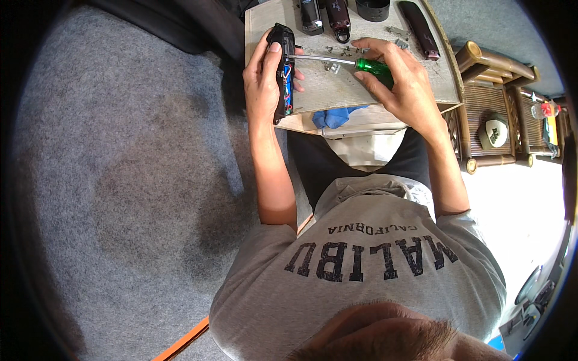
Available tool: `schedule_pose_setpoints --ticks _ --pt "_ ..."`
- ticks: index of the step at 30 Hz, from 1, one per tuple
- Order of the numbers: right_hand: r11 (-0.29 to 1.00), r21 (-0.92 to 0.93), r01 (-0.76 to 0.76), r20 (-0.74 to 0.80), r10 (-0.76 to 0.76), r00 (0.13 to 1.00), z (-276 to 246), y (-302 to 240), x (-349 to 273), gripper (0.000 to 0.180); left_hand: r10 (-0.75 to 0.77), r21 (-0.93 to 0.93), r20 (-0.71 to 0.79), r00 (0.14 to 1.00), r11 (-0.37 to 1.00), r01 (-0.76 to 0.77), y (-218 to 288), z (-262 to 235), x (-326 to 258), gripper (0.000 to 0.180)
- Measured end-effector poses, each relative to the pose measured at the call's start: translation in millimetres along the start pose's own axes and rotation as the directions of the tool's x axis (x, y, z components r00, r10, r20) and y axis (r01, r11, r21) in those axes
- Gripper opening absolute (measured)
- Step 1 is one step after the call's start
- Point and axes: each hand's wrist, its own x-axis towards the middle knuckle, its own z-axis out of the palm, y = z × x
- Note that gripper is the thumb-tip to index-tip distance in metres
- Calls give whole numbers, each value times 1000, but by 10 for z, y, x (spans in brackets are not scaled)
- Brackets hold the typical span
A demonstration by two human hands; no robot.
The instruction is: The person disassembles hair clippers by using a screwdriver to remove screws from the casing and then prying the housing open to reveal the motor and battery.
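My left hand is wrapped round an opened black hair clipper, held upright at the left edge of a small wooden table. Along its side a blue part and thin coloured wires lie exposed. In my right hand is a screwdriver with a green handle, its fingers closed round the grip. The metal shaft points left, and its tip meets the inner side of the clipper near my left thumb. Just beyond the shaft, small screws and metal bits lie scattered on the tabletop.
More clippers stand or lie at the far side: a black one, a dark red one and a long dark one. A round black container is beside them. A blue cloth sits below the near edge. Bamboo furniture holds a cap.
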Motion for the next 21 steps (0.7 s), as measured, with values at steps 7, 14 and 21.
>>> schedule_pose_setpoints --ticks 7,14,21 --pt "997 45 -66 29 64 998 -22 -37 15 46 1 7 6 1000 1000 -1 6 11 -7 45" --pt "977 67 -204 102 196 975 -48 -56 5 41 -4 -2 -2 1000 1000 4 7 11 -6 45" --pt "994 81 -74 19 73 997 -21 -37 -8 51 -8 3 -13 1000 1000 8 4 17 -6 45"
